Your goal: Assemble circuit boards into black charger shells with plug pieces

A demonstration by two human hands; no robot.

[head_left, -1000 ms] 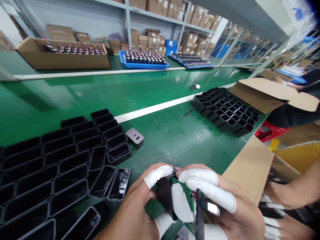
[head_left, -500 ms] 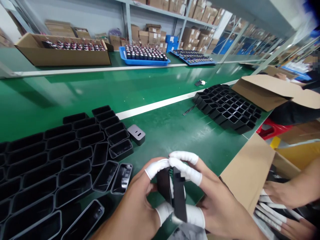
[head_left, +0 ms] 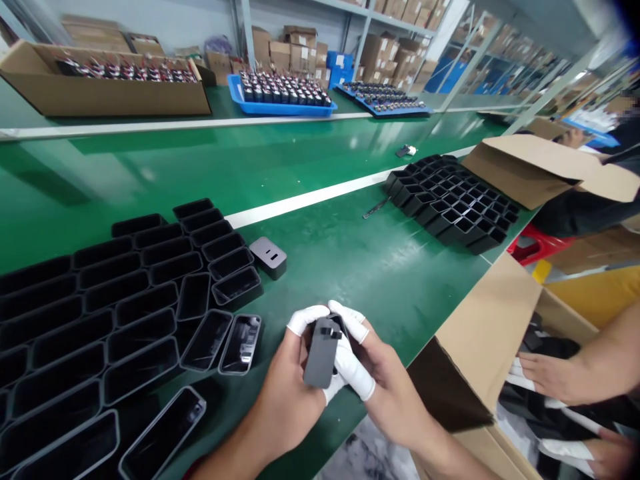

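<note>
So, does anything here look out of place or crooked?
Yes. At the right edge of the black housings, a few loose housings lie turned against the rows. One grey charger stands alone beside them. The grey body in the left hand and right hand looks intact.

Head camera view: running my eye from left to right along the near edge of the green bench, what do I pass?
Empty black casings → left hand → grey charger body gripped by both hands → right hand → open cardboard box → another person's hand.

Left hand (head_left: 289, 395), right hand (head_left: 386, 388) meet low centre, cotted fingers (head_left: 353, 368) curled inward
</note>
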